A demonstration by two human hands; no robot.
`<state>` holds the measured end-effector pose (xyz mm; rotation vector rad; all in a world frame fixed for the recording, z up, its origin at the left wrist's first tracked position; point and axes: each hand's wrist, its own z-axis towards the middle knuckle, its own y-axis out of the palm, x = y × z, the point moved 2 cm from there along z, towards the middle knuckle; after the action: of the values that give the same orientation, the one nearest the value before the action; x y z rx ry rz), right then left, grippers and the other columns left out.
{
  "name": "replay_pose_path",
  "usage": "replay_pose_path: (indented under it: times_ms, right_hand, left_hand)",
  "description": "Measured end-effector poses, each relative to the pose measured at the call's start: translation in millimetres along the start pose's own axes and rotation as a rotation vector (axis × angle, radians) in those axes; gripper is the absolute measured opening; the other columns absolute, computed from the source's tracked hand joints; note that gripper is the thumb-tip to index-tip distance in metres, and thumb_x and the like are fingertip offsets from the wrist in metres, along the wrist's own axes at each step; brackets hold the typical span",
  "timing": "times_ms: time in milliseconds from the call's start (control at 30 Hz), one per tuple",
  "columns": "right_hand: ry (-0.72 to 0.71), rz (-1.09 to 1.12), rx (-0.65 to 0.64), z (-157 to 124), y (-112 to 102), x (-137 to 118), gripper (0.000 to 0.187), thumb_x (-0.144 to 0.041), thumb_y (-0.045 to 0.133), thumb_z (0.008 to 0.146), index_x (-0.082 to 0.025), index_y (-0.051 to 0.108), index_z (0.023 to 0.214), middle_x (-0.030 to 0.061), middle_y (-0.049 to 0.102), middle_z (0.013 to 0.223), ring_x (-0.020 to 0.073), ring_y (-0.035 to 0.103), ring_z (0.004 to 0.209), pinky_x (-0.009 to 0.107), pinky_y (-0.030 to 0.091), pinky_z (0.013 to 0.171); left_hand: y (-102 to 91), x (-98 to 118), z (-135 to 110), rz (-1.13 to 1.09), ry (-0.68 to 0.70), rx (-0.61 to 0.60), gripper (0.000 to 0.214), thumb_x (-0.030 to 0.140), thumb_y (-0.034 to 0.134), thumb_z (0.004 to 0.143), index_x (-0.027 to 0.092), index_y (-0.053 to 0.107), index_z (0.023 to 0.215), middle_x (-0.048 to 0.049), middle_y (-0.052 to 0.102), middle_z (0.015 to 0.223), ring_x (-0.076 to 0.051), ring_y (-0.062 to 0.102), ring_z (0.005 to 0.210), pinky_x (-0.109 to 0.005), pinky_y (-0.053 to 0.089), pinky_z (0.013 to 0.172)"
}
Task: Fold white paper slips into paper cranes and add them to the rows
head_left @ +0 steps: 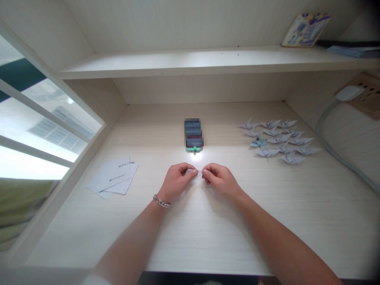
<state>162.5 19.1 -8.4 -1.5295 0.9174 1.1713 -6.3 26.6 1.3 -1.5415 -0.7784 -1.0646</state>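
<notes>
A small folded piece of white paper [196, 173] is pinched between my two hands, just above the middle of the desk. My left hand [179, 179], with a silver chain bracelet [162, 201] at its wrist, grips the paper's left part between thumb and fingers. From the other side, my right hand [220, 178] holds the right end in a thumb-and-finger pinch. The fingers cover most of the paper, so its full shape is hidden. Right behind the hands lies a phone [194, 133] with a bright light at its near end.
Several folded paper cranes [277, 140], one of them bluish [257, 142], stand at the right. Loose paper sheets [118, 178] lie at the left. A shelf [184, 63] spans the back. A grey cable [335, 152] runs down from a wall socket [366, 95].
</notes>
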Motion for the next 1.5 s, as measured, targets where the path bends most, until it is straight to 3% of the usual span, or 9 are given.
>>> replay_pose_path:
  times_ms: [133, 333, 500, 733, 933, 1067, 1233, 1500]
  right_hand:
    - [0.008, 0.020, 0.034, 1, 0, 2, 0.019, -0.032, 0.049, 0.081, -0.017, 0.058, 0.074, -0.0004, 0.058, 0.064, 0.0114, 0.051, 0.055, 0.024, 0.040, 0.054]
    - [-0.063, -0.112, -0.007, -1, 1, -5, 0.015, -0.026, 0.051, 0.078, -0.017, 0.063, 0.077, 0.0002, 0.061, 0.068, 0.0125, 0.053, 0.062, 0.023, 0.040, 0.058]
    - [-0.037, -0.200, 0.002, -2, 0, -13, 0.013, -0.020, 0.051, 0.071, -0.016, 0.064, 0.070, -0.0006, 0.061, 0.064, 0.0118, 0.052, 0.059, 0.022, 0.037, 0.054]
    - [0.072, -0.153, -0.018, 0, -7, -7, 0.012, -0.019, 0.051, 0.067, -0.015, 0.062, 0.065, -0.0012, 0.057, 0.057, 0.0107, 0.049, 0.054, 0.021, 0.034, 0.048]
    - [0.075, -0.044, -0.004, 3, -14, 1, 0.010, -0.020, 0.052, 0.069, -0.015, 0.061, 0.067, -0.0006, 0.057, 0.059, 0.0113, 0.049, 0.054, 0.022, 0.037, 0.050]
    - [0.043, 0.080, -0.010, 3, -10, -2, 0.017, -0.031, 0.053, 0.075, -0.016, 0.061, 0.075, 0.0012, 0.059, 0.066, 0.0124, 0.052, 0.058, 0.024, 0.041, 0.056]
    - [0.029, 0.093, 0.015, 3, 0, 1, 0.023, -0.037, 0.052, 0.078, -0.016, 0.060, 0.077, 0.0007, 0.058, 0.065, 0.0122, 0.051, 0.057, 0.025, 0.040, 0.056]
    - [-0.028, -0.159, -0.017, -2, 2, -6, 0.016, -0.029, 0.052, 0.077, -0.016, 0.061, 0.073, -0.0001, 0.058, 0.063, 0.0121, 0.049, 0.058, 0.023, 0.036, 0.054]
  left_hand:
    - [1.3, -2, 1, -0.121, -0.038, 0.017, 0.030, 0.040, 0.054, 0.076, 0.012, 0.064, 0.080, -0.0044, 0.062, 0.071, -0.013, 0.054, 0.062, -0.022, 0.041, 0.055]
    - [3.9, 1, -3, 0.093, 0.073, -0.029, 0.024, 0.035, 0.051, 0.079, 0.015, 0.064, 0.079, -0.0029, 0.062, 0.070, -0.012, 0.052, 0.063, -0.022, 0.039, 0.056]
    - [6.4, 3, -4, 0.097, 0.069, -0.074, 0.022, 0.033, 0.051, 0.079, 0.015, 0.064, 0.079, -0.0027, 0.062, 0.071, -0.012, 0.052, 0.063, -0.022, 0.038, 0.057]
    - [-3.4, 1, 0, 0.012, 0.012, -0.021, 0.022, 0.033, 0.055, 0.075, 0.013, 0.065, 0.075, -0.0025, 0.060, 0.065, -0.011, 0.048, 0.058, -0.020, 0.036, 0.051]
    - [-10.9, -1, 2, -0.133, -0.034, 0.034, 0.023, 0.034, 0.058, 0.073, 0.012, 0.063, 0.074, -0.0023, 0.058, 0.063, -0.010, 0.048, 0.057, -0.020, 0.038, 0.051]
    - [-8.2, 0, 2, -0.168, -0.039, 0.046, 0.025, 0.037, 0.058, 0.073, 0.012, 0.063, 0.075, -0.0029, 0.059, 0.065, -0.011, 0.051, 0.059, -0.022, 0.041, 0.054]
    - [0.5, 4, 1, -0.135, -0.013, -0.026, 0.025, 0.036, 0.055, 0.076, 0.012, 0.063, 0.077, -0.0035, 0.061, 0.069, -0.012, 0.054, 0.062, -0.022, 0.043, 0.057]
    - [3.7, 15, -7, 0.140, 0.081, -0.131, 0.020, 0.027, 0.049, 0.078, 0.016, 0.064, 0.072, -0.0017, 0.065, 0.070, -0.012, 0.055, 0.063, -0.022, 0.039, 0.058]
